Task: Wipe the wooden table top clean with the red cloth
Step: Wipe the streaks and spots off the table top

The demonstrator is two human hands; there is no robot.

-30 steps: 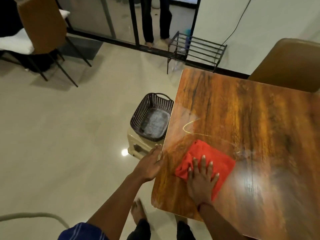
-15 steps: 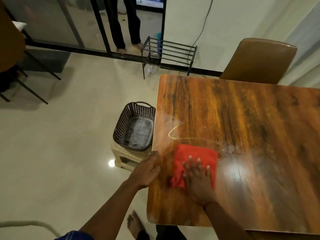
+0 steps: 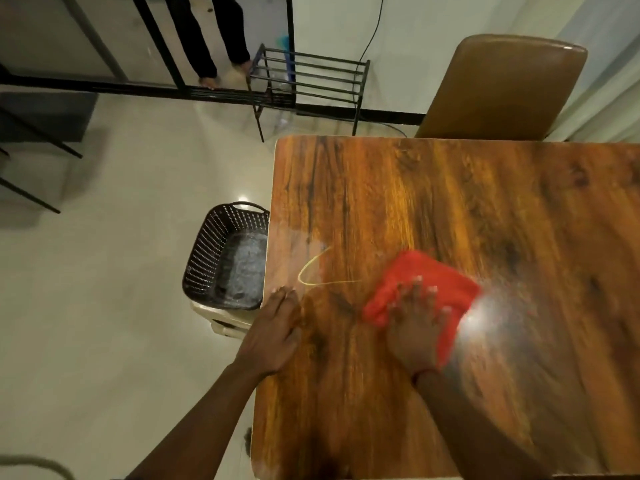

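Observation:
The glossy wooden table top (image 3: 433, 202) fills the right side of the head view. A red cloth (image 3: 429, 275) lies flat on it, near the middle of its left half. My right hand (image 3: 414, 323) presses down on the cloth with fingers spread, covering its near part. My left hand (image 3: 273, 330) rests flat on the table's left edge, fingers together, holding nothing. A thin pale curved streak (image 3: 311, 271) marks the wood between the two hands.
A dark perforated basket (image 3: 211, 258) sits on a pale stool (image 3: 221, 320) right beside the table's left edge. A brown chair (image 3: 502, 88) stands at the far side. A black wire rack (image 3: 308, 77) and a person's legs (image 3: 207, 36) are on the floor beyond.
My right hand has slid the red cloth to the right, away from the left edge. My left hand stays on the table edge. The view has shifted with my head.

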